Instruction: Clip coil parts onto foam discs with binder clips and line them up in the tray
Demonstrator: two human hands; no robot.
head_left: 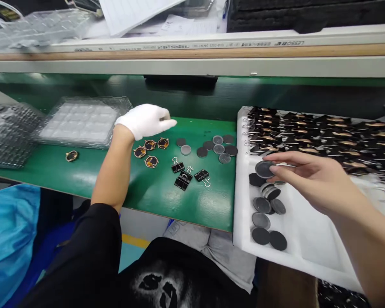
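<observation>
Over the white foam tray at right, the right hand pinched a dark disc; more lay below. The gloved left hand hovered half-open, empty, above gold-rimmed pieces on the counter.

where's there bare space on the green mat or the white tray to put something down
Free patches: the green mat between the lone gold ring piece and the binder clips, and the white foam tray right of its dark discs. Crowded: around the gloved left hand, and the tray's far end under the right hand.
</observation>
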